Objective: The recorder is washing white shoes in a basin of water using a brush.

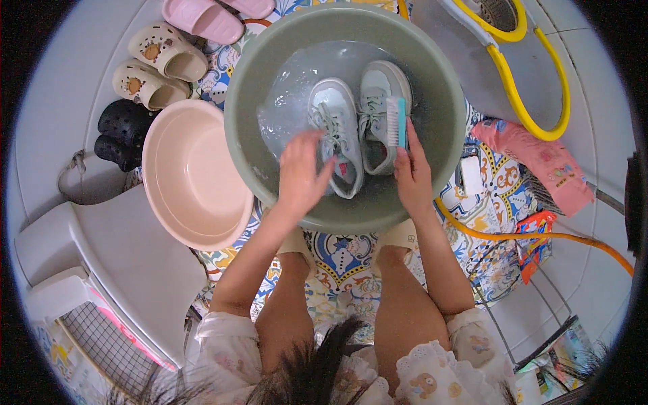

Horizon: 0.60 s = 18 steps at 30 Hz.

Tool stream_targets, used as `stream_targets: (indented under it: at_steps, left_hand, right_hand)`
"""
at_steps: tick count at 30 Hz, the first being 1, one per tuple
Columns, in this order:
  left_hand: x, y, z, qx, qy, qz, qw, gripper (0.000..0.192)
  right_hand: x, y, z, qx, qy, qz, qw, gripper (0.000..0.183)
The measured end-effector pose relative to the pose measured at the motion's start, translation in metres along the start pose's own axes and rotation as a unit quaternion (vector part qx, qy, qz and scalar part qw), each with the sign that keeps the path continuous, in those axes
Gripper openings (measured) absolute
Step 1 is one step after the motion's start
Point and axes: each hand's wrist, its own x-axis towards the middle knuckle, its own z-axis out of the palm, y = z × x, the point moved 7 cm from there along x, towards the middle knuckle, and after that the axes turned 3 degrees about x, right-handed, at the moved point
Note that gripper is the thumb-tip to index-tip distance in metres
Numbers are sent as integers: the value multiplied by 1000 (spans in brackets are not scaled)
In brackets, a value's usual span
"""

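Two light laced sneakers lie side by side in cloudy water inside a large green plastic basin [243, 152]. My right hand [414, 172] grips a scrub brush [401, 121] with a turquoise back and white bristles, held over the outer side of the right sneaker [387, 81]. My left hand [304, 169] is at the near left side of the left sneaker [331, 96], its fingers apart and slightly blurred; whether the fingertips touch the shoe I cannot tell. Both sneakers point away from me, with their laces in place and their openings facing up.
At left are an empty pink basin [197, 177], beige clogs [169, 53], black clogs [124, 131], pink slippers [207, 20] and a white plastic stool [136, 243]. An orange hose [506, 235], a white bar [471, 175], a pink packet [541, 162] and a grey tub with yellow trim [562, 96] lie right.
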Motion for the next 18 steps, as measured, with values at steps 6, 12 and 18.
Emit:
stream_targets:
  at_steps: [6, 12, 18]
  left_hand:
    - [-16, 32, 23, 272, -12, 151, 950, 40]
    - [26, -17, 48, 394, -6, 46, 918, 28]
    - [40, -7, 4, 216, 96, 124, 964, 23]
  right_hand:
    - [0, -25, 5, -37, 6, -79, 996, 49]
    - [-1, -26, 7, -10, -3, -61, 998, 50]
    - [-4, -12, 5, 12, -5, -13, 1000, 49]
